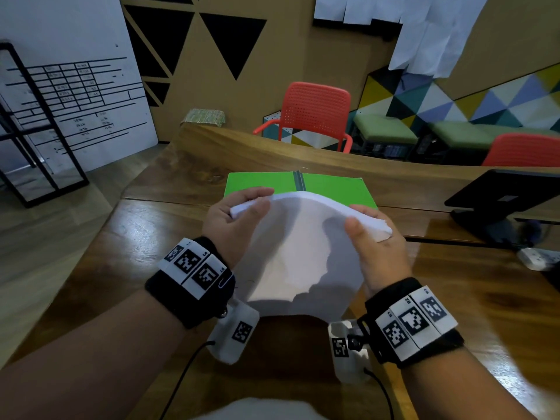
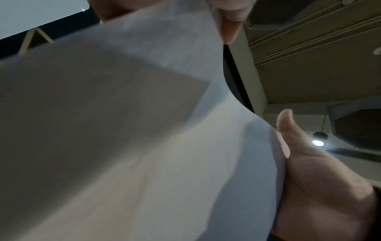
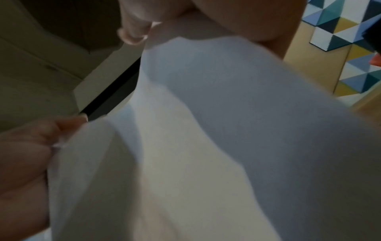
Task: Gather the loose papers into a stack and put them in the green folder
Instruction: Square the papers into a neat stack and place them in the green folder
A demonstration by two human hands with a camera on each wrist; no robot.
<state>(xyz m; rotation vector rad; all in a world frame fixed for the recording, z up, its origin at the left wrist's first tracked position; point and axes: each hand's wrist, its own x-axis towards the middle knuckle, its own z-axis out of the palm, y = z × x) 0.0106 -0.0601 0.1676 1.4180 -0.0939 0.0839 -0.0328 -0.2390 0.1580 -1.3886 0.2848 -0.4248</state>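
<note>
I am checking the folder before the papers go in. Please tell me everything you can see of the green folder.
The green folder lies flat on the wooden table, beyond both hands. Its surface looks smooth, like bright green card or plastic, with a darker grey-green strip across it near the middle, perhaps the spine. Whether it is open or closed cannot be told. The held white paper stack hides its near edge; the left hand and right hand grip the papers, not the folder.
</note>
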